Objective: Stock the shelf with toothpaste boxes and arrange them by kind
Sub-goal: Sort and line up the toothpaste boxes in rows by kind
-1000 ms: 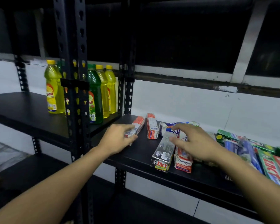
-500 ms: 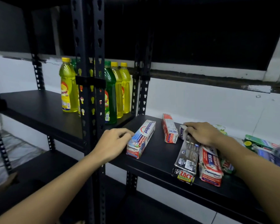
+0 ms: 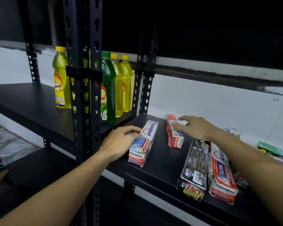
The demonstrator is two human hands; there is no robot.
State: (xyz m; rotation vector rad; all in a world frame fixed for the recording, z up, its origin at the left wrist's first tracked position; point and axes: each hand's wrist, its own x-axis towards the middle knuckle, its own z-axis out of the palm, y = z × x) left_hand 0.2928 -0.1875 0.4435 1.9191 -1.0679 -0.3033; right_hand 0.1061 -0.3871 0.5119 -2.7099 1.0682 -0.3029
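On the black shelf (image 3: 160, 170) a white and blue Pepsodent box (image 3: 145, 142) stands on its long side, pointing away from me. My left hand (image 3: 121, 142) curls around its left face, fingertips on the top edge. A smaller red Pepsodent box (image 3: 174, 136) lies to the right of it. My right hand (image 3: 197, 128) hovers over that box's far end with fingers spread, fingertips touching it. Nearer the front edge lie a black Zact box (image 3: 194, 167) and a red and white Pepsodent box (image 3: 222, 173), side by side under my right forearm.
More boxes, some green (image 3: 274, 150), are piled at the far right of the shelf. Yellow bottles (image 3: 60, 82) and a green bottle (image 3: 107, 95) stand on the neighbouring shelf to the left. A perforated black post (image 3: 83, 82) rises between the two shelves.
My right hand has left the pile and moved left onto the red box. My left hand has stayed on the white box, which now stands closer to the front edge.
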